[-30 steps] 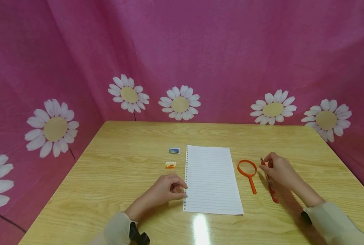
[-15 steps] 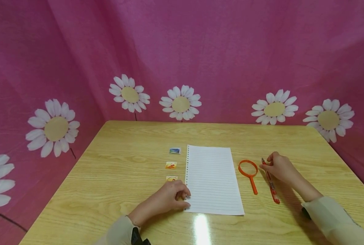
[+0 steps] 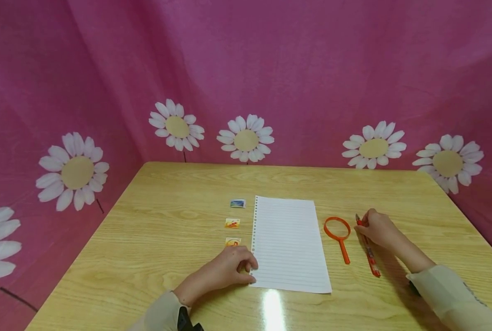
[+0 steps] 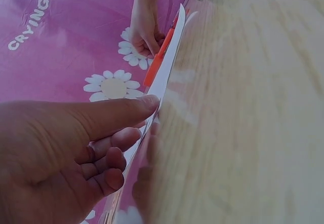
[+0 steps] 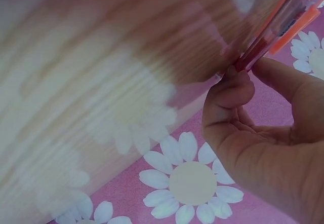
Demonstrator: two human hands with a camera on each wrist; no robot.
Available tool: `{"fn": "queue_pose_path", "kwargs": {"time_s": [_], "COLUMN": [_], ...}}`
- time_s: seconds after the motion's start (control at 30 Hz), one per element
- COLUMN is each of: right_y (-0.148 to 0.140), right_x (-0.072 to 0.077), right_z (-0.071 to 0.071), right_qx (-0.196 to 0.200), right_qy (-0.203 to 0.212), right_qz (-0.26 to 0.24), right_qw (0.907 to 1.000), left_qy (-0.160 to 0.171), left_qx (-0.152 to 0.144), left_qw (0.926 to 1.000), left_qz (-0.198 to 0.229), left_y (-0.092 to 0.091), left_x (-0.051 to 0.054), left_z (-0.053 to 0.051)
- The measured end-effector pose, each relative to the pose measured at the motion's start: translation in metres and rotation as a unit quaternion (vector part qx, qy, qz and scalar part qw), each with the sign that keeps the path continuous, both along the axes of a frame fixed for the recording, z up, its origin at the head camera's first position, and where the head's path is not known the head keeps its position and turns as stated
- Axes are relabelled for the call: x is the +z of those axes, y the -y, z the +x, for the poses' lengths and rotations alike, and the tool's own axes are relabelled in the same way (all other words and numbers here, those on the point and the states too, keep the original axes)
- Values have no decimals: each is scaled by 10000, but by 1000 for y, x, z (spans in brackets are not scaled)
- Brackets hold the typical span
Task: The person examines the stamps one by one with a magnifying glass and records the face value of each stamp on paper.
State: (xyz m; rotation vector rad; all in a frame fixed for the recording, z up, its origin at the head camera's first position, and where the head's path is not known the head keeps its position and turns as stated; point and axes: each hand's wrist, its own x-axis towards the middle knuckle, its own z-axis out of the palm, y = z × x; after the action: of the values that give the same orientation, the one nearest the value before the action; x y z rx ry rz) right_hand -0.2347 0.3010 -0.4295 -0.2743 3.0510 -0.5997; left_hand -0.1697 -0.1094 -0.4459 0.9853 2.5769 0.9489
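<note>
A sheet of lined paper (image 3: 289, 243) with punched holes along its left side lies flat on the table. My left hand (image 3: 229, 267) rests at the sheet's lower left edge, thumb tip touching it and the other fingers loosely bent, as the left wrist view shows. On the right, my right hand (image 3: 382, 231) pinches a red pen (image 3: 370, 255) near its tip between thumb and fingers. The pen's body (image 5: 278, 24) shows as clear plastic in the right wrist view. Between paper and pen lies an orange magnifying glass (image 3: 344, 252).
Left of the paper, small stamp-like pictures stand in a column: a blue one (image 3: 238, 203), a yellow one (image 3: 232, 223) and another yellow one (image 3: 233, 241), partly behind my left hand. A pink curtain (image 3: 246, 69) with daisies hangs behind the wooden table (image 3: 179, 193).
My left hand has shifted slightly down and right onto the paper's edge, uncovering the lowest yellow stamp-like picture. My right hand has closed its fingers on the pen's upper end.
</note>
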Motion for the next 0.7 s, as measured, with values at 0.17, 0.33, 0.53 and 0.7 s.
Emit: {"fn": "queue_pose_path", "kwargs": {"time_s": [0.17, 0.33, 0.53, 0.7], "right_y": [1, 2, -1, -4], "right_x": [0, -1, -2, -1], "right_z": [0, 1, 4, 4], "right_qx": [0, 15, 269, 561], "right_qy": [-36, -131, -405, -840], "right_qz": [45, -2, -431, -388], "right_qw": [10000, 9999, 9979, 9941], "left_qy": [69, 144, 273, 167], "left_qx": [-2, 22, 44, 23], "left_qw": [10000, 9999, 9996, 9999], "left_qz": [-15, -10, 3, 4], "left_y": [1, 1, 1, 1], "left_x": [1, 1, 2, 3], "left_z": [-1, -1, -1, -1]}}
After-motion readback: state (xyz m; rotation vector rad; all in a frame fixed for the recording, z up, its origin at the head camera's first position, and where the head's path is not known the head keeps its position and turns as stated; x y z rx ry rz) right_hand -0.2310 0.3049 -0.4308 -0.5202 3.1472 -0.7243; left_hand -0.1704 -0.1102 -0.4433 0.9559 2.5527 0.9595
